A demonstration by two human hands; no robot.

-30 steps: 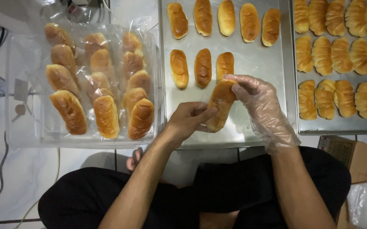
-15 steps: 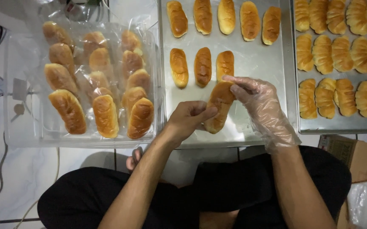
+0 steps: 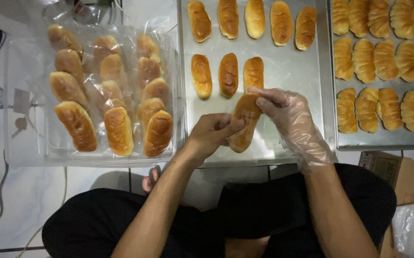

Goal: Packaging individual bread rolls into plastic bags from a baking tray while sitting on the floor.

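golden bread roll (image 3: 244, 123) held by left hand (image 3: 212, 135) and gloved right hand (image 3: 290, 119).

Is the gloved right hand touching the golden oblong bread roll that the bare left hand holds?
Touching. The head view shows the gloved right hand with fingertips pinching the top end of the golden oblong bread roll, while the bare left hand grips its lower side.

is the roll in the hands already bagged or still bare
Cannot tell: both hands, left hand and gloved right hand, grip the roll; any wrap around it isn't discernible.
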